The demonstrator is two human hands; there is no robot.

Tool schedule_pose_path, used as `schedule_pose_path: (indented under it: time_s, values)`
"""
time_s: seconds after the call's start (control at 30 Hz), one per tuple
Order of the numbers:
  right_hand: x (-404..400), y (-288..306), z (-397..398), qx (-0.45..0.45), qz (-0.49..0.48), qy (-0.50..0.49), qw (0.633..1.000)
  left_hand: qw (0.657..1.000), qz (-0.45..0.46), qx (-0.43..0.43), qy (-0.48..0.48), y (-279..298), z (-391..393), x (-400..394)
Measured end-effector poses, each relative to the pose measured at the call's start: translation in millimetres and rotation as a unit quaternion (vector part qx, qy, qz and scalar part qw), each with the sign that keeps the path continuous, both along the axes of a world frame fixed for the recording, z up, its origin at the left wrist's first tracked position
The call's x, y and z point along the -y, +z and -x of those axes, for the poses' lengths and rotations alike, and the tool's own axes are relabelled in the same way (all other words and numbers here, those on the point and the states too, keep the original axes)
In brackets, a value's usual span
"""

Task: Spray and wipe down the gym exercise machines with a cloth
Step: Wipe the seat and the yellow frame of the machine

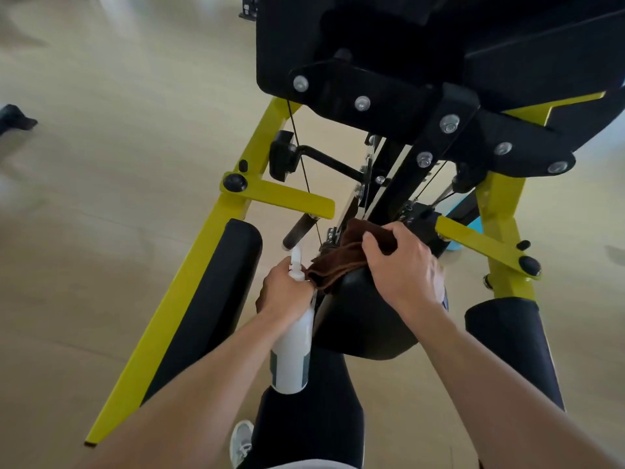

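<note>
Head camera looks down past both forearms at a yellow-framed exercise machine (216, 252) with black pads. The left hand (287, 289) has its fingers curled around the neck of a white spray bottle (292, 346), gripping it just under the nozzle; the bottle hangs body-down below that hand, with the nozzle tip poking up past the knuckles. Just to the right of the left hand, touching it, lies a brown cloth (341, 262), bunched and draped over the top edge of a rounded black seat pad (362, 319). The right hand (406, 265) sits on the far end of the cloth, its thumb and fingers bent down over the fabric and pinching a fold of it against the pad. Beyond the right hand's fingertips the machine's black central column (389, 184), bolts and thin cables rise toward the upper housing. Left of the left hand runs a long black pad (209, 309) on a yellow rail; right of the right hand stands another black roller pad (507, 343). Beneath the wrists are dark trousers and a grey shoe (241, 441) on a pale wooden floor (101, 130).
</note>
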State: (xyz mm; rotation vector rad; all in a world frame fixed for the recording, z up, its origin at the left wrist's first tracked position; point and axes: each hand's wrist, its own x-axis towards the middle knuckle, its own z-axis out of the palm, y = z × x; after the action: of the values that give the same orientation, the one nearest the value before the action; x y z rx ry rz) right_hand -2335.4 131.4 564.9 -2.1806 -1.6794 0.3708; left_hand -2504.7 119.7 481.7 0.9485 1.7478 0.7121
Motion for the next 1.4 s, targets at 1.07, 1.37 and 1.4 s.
schedule_pose_path:
  time_s: [1.07,1.37,1.4]
  values:
    - [2.2,-2.7,0.4,0.015,-0.033,0.009,0.999,0.997,-0.042,-0.048,-0.047,20.5,0.2,14.8]
    - [5.1,3.6,1.0,0.014,-0.035,0.045,0.998,0.889,-0.288,-0.295,-0.199,217.7,41.5,-29.1]
    - [5.1,3.8,0.7,0.016,-0.032,0.054,0.998,0.856,-0.257,-0.364,-0.261,219.3,44.8,-41.4]
